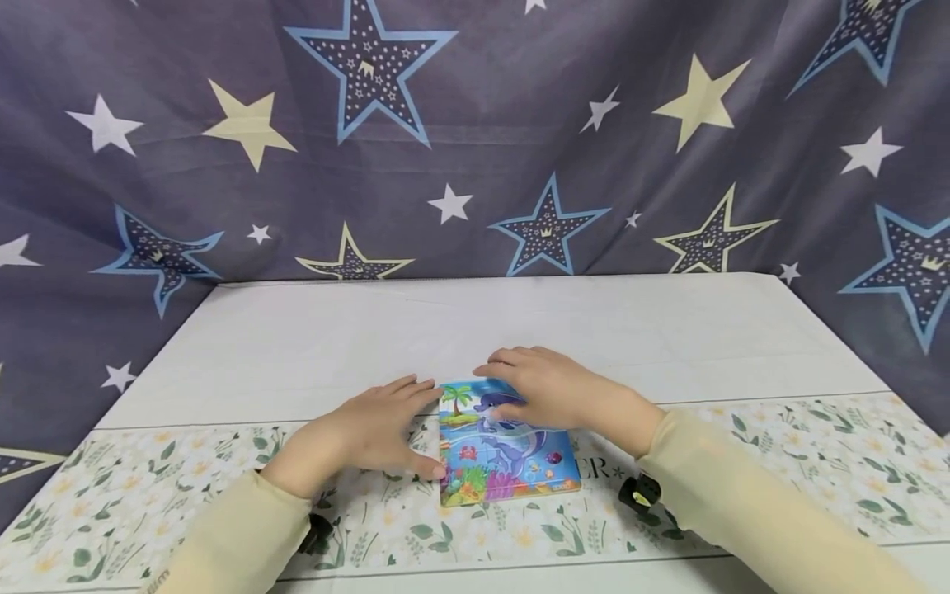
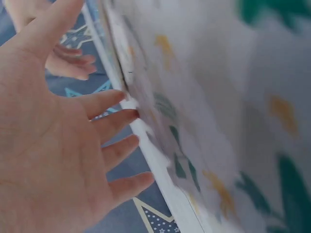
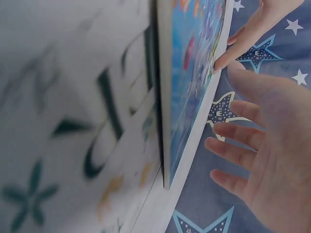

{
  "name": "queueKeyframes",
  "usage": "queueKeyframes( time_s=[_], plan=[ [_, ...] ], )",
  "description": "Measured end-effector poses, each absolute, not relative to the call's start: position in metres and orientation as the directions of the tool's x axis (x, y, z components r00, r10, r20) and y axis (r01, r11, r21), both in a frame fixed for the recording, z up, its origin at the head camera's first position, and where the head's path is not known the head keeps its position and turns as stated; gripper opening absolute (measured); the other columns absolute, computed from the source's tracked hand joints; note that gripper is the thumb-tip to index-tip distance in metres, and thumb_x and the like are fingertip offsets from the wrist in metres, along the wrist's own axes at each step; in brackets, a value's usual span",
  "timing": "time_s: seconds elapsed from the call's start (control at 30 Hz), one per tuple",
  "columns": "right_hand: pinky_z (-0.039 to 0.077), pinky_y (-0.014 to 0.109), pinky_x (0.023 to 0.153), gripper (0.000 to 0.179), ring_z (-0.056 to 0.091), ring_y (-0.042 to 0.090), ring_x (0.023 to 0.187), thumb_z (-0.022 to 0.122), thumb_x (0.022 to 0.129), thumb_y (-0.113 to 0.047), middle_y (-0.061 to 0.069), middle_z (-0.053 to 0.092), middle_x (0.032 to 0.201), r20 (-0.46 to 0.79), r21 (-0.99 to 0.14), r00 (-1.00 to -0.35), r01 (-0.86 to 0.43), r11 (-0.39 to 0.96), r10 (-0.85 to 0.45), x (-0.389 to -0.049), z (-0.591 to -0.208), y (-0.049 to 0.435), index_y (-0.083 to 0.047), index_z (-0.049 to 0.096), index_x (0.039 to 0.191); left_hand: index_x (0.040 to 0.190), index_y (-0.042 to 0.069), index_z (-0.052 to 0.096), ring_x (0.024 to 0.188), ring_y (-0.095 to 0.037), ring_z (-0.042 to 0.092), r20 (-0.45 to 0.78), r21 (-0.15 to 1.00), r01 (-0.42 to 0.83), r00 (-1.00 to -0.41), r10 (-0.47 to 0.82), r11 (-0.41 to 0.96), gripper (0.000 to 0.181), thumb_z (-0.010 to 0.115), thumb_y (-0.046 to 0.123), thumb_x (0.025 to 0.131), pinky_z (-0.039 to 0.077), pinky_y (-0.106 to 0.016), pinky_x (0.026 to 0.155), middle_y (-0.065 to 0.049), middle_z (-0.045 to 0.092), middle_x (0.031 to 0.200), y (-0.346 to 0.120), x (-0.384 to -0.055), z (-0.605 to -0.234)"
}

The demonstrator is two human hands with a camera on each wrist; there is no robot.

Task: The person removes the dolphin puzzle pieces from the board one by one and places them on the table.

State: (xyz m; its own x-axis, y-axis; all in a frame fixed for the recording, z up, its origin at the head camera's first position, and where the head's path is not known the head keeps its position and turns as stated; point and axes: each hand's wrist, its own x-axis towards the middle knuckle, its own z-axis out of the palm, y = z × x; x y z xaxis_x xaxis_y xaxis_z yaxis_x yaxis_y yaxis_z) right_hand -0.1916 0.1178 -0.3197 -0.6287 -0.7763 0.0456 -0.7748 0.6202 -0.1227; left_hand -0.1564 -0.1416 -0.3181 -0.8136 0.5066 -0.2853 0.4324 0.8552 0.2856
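A square jigsaw puzzle (image 1: 512, 462) with a dolphin, palm tree, crab and coral picture lies flat on the table, its piece lines faintly showing. At its left edge is my left hand (image 1: 374, 429), fingers spread, with the thumb tip by the lower left side and the fingertips near the upper left corner. My right hand (image 1: 552, 388) hovers over the upper right part and hides that corner. In the right wrist view the puzzle (image 3: 187, 87) stands out as a thick board, and the fingers (image 3: 233, 153) are loosely bent with nothing between them.
A floral runner (image 1: 223, 462) with dark printed letters crosses the white table (image 1: 334, 338) under the puzzle. Behind the table hangs a dark curtain (image 1: 475, 107) with stars. Black wrist straps (image 1: 640, 492) sit below both sleeves.
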Motion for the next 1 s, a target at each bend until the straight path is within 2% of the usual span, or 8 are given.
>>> queueKeyframes(
  time_s=[0.2, 0.47, 0.67, 0.8, 1.0],
  plan=[
    [0.045, 0.040, 0.102, 0.051, 0.057, 0.019, 0.115, 0.068, 0.094, -0.041, 0.001, 0.060, 0.122, 0.032, -0.139, -0.625, -0.776, 0.615, -0.780, -0.193, -0.321, 0.108, -0.013, 0.060, 0.136, 0.156, 0.006, 0.030, 0.149, -0.037, 0.016, -0.286, 0.308, 0.415, -0.818, 0.500, 0.856, 0.112, 0.074, 0.069, 0.074, 0.018, -0.061, 0.116, -0.014, 0.023, 0.162, -0.140, -0.152, -0.315],
    [0.046, 0.038, 0.101, 0.046, 0.057, 0.019, 0.116, 0.069, 0.094, -0.039, 0.000, 0.059, 0.121, -0.003, -0.153, -0.632, -0.766, 0.624, -0.775, -0.196, -0.322, 0.098, -0.014, 0.062, 0.133, 0.156, 0.004, 0.029, 0.148, -0.036, 0.019, -0.302, 0.280, 0.406, -0.823, 0.481, 0.870, 0.117, 0.078, 0.068, 0.070, 0.020, -0.060, 0.116, -0.017, 0.026, 0.160, -0.131, -0.149, -0.312],
    [0.049, 0.034, 0.090, 0.043, 0.057, 0.017, 0.103, 0.069, 0.094, -0.038, -0.001, 0.058, 0.114, -0.046, -0.163, -0.653, -0.742, 0.651, -0.756, -0.200, -0.324, 0.090, -0.016, 0.064, 0.131, 0.156, 0.004, 0.029, 0.143, -0.036, 0.028, -0.282, 0.359, 0.426, -0.798, 0.532, 0.830, 0.114, 0.081, 0.061, 0.072, 0.032, -0.058, 0.111, -0.015, 0.030, 0.156, -0.137, -0.160, -0.314],
    [0.049, 0.032, 0.084, 0.045, 0.055, 0.015, 0.097, 0.070, 0.093, -0.038, -0.001, 0.056, 0.111, -0.067, -0.174, -0.664, -0.728, 0.664, -0.745, -0.203, -0.327, 0.086, -0.017, 0.063, 0.133, 0.157, 0.006, 0.026, 0.142, -0.036, 0.027, -0.296, 0.401, 0.423, -0.780, 0.552, 0.813, 0.116, 0.084, 0.058, 0.071, 0.033, -0.059, 0.110, -0.014, 0.029, 0.155, -0.139, -0.167, -0.317],
    [0.050, 0.033, 0.091, 0.043, 0.057, 0.015, 0.102, 0.073, 0.092, -0.028, 0.001, 0.056, 0.112, -0.101, -0.321, -0.669, -0.678, 0.661, -0.736, -0.207, -0.328, 0.080, -0.014, 0.063, 0.132, 0.157, 0.004, 0.024, 0.146, -0.037, 0.020, -0.308, 0.399, 0.415, -0.780, 0.545, 0.818, 0.120, 0.084, 0.060, 0.069, 0.028, -0.060, 0.112, -0.015, 0.023, 0.160, -0.138, -0.172, -0.320]
  ],
)
